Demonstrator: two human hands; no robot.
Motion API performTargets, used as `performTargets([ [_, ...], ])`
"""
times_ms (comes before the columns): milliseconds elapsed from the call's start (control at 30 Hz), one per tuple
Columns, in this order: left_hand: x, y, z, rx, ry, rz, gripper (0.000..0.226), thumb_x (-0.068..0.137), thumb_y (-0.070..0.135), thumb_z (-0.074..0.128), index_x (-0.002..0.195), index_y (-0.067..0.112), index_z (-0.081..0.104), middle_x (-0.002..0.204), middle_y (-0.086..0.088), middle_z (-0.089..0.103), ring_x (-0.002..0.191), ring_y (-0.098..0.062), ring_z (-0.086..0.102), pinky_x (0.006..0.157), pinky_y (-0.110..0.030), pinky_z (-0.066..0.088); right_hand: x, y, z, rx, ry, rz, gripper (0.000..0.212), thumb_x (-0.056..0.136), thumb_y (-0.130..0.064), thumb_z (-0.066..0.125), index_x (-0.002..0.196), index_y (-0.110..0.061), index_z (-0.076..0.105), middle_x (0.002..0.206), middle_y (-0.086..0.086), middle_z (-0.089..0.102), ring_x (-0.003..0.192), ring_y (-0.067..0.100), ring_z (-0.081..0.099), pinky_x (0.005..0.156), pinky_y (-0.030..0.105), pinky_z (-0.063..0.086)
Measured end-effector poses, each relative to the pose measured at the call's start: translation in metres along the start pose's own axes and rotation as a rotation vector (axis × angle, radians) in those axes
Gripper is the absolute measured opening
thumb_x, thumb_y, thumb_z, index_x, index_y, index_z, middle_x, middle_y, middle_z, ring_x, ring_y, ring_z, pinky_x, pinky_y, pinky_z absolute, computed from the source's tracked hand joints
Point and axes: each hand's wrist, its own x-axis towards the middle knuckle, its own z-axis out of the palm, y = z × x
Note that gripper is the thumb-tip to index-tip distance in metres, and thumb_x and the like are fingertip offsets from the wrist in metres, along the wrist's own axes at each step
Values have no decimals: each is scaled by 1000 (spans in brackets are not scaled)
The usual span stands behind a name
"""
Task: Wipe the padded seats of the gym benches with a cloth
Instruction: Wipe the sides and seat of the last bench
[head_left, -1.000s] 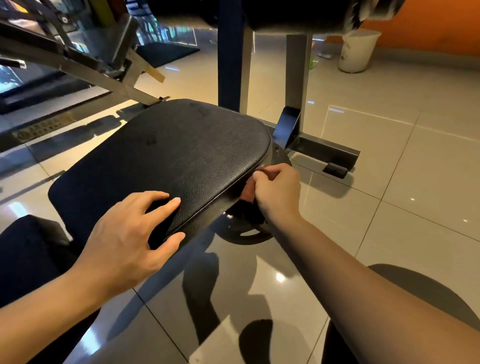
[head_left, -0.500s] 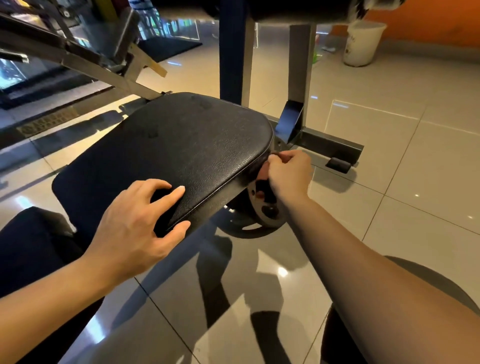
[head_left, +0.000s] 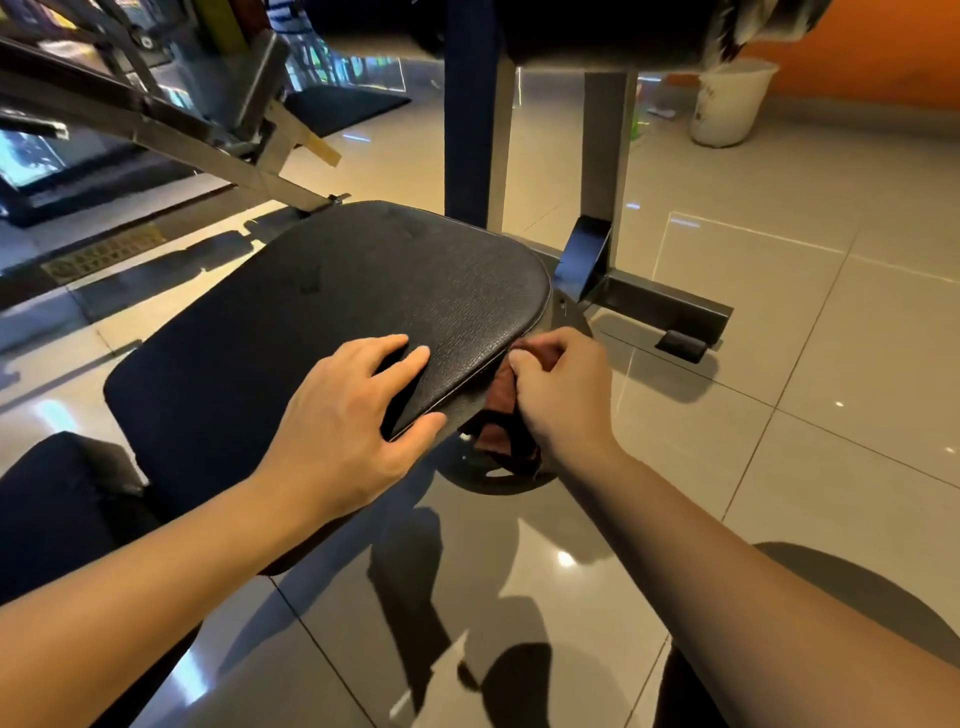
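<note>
Centre frame, the right hand (head_left: 563, 400), fingers curled tight round the brown cloth (head_left: 501, 410), has slid back along the padded seat (head_left: 363, 291) edge; left hand (head_left: 337, 431) fingers lie spread flat, steadying, so the edge-wiping looks unfinished

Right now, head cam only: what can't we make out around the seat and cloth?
- cloth: mostly hidden by the right hand and the edge of the seat; head view.
- seat underside: hidden by the pad itself; the left hand covers its near corner.
- upper pad: cut off by the top edge.
- white bucket: its print is too small and blurred.
</note>
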Motion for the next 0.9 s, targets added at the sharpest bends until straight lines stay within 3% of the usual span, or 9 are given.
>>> performTargets([
  [67,0,-2,2,6,3,-5,75,91,67,43,151,23,49,151,-1,50,140,-19,43,111,-41,41,18,3,-1,16,58,77,9,96,-19,63,102,-17,69,87,-9,63,83,6,62,68,18,45],
  [200,1,-1,5,1,15,-7,73,90,64,47,148,20,53,148,-3,53,137,-21,47,110,-45,45,24,2,1,5,91,103,10,96,-20,63,101,-17,71,88,-8,64,87,10,63,85,34,54],
  [333,2,-1,4,18,27,-12,73,90,64,46,148,21,53,148,-2,53,138,-20,46,109,-43,44,6,0,-2,-14,10,-42,6,92,-19,67,97,-19,71,91,-8,66,88,9,62,81,26,50],
  [467,1,0,6,15,26,-7,71,91,62,50,148,20,53,148,-2,53,137,-20,47,109,-43,45,31,5,1,5,93,115,12,96,-23,62,103,-18,70,94,-6,67,91,12,64,80,26,51],
  [533,1,0,5,20,19,-12,71,91,62,49,148,20,53,148,-3,53,137,-20,47,109,-43,45,18,7,5,27,41,75,11,93,-27,63,100,-22,69,91,-7,67,92,14,65,88,34,54],
  [633,1,1,4,42,21,-13,73,90,64,45,148,20,53,148,-3,53,137,-21,47,109,-44,44,-9,6,6,-20,-79,-38,6,92,-23,66,97,-22,68,89,-9,65,90,10,62,83,28,50],
  [800,1,2,5,25,16,-13,74,91,65,44,149,20,52,148,-3,53,138,-22,46,109,-45,46,15,0,1,36,75,144,10,97,-19,62,106,-18,66,96,-5,65,98,15,63,85,29,49],
  [900,-1,3,4,25,12,-16,74,91,65,43,149,20,51,149,-4,53,138,-22,47,109,-46,46,1,0,3,33,19,105,10,98,-20,62,107,-19,65,93,-12,58,98,12,59,82,24,45],
])
